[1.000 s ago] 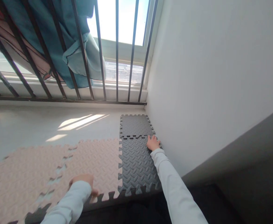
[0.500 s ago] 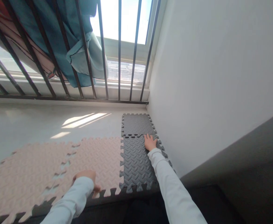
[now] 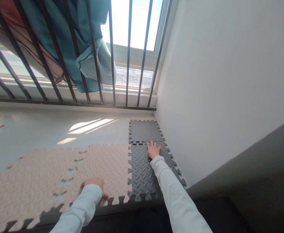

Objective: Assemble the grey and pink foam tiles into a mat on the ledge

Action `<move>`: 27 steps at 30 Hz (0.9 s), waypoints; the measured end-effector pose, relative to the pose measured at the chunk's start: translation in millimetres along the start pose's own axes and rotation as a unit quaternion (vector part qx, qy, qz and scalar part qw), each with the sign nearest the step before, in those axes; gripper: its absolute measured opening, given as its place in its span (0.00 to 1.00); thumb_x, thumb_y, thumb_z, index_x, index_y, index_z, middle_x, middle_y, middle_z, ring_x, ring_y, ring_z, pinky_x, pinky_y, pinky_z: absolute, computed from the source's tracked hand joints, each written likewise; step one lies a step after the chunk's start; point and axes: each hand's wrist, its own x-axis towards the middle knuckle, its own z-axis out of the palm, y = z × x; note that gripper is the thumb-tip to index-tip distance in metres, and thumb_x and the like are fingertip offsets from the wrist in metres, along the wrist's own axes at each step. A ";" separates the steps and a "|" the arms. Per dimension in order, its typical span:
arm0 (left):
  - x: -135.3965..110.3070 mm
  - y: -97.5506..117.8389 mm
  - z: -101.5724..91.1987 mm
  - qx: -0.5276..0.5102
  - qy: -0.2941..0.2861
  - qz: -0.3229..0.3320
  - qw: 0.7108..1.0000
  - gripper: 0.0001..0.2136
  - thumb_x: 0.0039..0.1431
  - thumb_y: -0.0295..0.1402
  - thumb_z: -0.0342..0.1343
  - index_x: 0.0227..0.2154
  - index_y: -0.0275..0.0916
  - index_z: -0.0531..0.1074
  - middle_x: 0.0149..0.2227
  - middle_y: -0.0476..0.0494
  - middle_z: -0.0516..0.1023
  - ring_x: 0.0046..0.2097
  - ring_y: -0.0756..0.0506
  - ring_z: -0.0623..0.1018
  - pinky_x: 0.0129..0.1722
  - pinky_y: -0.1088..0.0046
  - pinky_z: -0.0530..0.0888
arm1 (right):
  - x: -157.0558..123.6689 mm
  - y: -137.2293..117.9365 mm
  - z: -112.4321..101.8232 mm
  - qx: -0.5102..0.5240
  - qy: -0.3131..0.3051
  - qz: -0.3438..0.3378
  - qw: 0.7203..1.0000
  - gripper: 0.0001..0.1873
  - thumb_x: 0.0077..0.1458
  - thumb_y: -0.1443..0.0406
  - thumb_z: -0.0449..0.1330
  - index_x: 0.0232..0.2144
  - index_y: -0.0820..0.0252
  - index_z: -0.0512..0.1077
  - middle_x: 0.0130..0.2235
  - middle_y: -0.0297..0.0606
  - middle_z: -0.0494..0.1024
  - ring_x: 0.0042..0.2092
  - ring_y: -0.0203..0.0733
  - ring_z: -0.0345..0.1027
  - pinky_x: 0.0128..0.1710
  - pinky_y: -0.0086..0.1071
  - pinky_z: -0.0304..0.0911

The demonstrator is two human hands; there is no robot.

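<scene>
Toothed grey mat [image 3: 140, 174] by the wall [image 3: 217, 81]

Dark, with raised leaf-shaped ridges, it lies between the pink mat [image 3: 112, 168] and the wall. The right hand [image 3: 153, 150] rests on it, fingers spread, gripping nothing. The left hand [image 3: 95, 183] bends over the pink mat; I cannot tell its grip.

Matt, raised-pattern foam tiles [image 3: 115, 165].

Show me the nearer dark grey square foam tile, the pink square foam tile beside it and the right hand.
Nearer dark grey square foam tile [image 3: 142, 170], head view: patterned top.
Pink square foam tile [image 3: 110, 170], head view: patterned top.
Right hand [image 3: 153, 151], head view: its back.
</scene>
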 end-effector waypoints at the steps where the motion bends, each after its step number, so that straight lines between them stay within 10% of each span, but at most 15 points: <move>1: 0.1 0.1 0.2 -0.001 -0.001 0.002 1.000 0.22 0.26 0.37 0.61 0.33 0.42 0.76 0.40 0.35 0.77 0.44 0.33 0.73 0.40 0.49 0.68 | 0.0 0.0 -0.6 -0.007 0.003 -0.004 1.000 0.28 0.54 0.71 0.38 0.57 0.51 0.52 0.62 0.42 0.47 0.59 0.52 0.42 0.49 0.59 0.43; 27: 2.4 1.7 -0.3 0.011 -0.027 0.006 1.000 0.24 0.28 0.39 0.63 0.35 0.40 0.75 0.43 0.35 0.75 0.43 0.34 0.74 0.38 0.50 0.70 | 3.3 -63.7 -13.4 0.015 0.062 -0.141 0.988 0.25 0.53 0.71 0.42 0.53 0.53 0.57 0.49 0.46 0.66 0.51 0.46 0.53 0.49 0.52 0.45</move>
